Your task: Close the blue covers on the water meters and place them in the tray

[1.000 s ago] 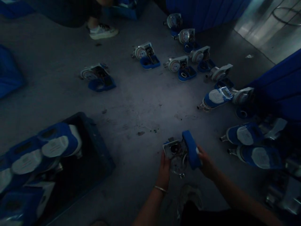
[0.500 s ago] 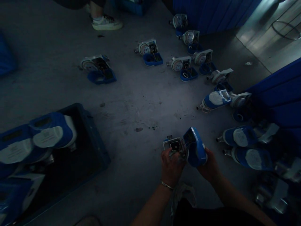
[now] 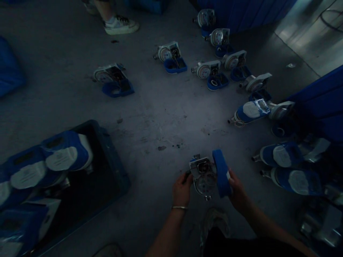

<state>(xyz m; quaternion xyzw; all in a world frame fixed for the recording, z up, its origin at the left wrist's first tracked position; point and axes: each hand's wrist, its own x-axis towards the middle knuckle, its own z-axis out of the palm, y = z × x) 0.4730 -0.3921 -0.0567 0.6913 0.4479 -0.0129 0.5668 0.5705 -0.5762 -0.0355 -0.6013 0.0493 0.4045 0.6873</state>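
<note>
On the floor before me stands an opened meter [image 3: 205, 180], its round dial and the dark electronics compartment above it exposed. My right hand [image 3: 237, 191] is closed on the outer side of its blue cover [image 3: 222, 173], which is tilted up on edge at the meter's right. Thin wires seem to run between cover and body. My left hand [image 3: 182, 189] is closed at the meter's left side, with a small black piece [image 3: 187, 176] between thumb and fingers. Dim light hides what kind of piece it is.
Several opened meters [image 3: 171, 55] lie across the floor ahead. Closed blue meters [image 3: 278, 155] line the right, near a blue panel [image 3: 318, 107]. At left, a dark crate [image 3: 112, 167] holds blue meters [image 3: 64, 151]. Another person's shoe [image 3: 120, 25] is at the top.
My left hand has drawn back from the meter's electronics to its left side, and a small black piece now shows in it. The blue cover stands more upright in my right hand.
</note>
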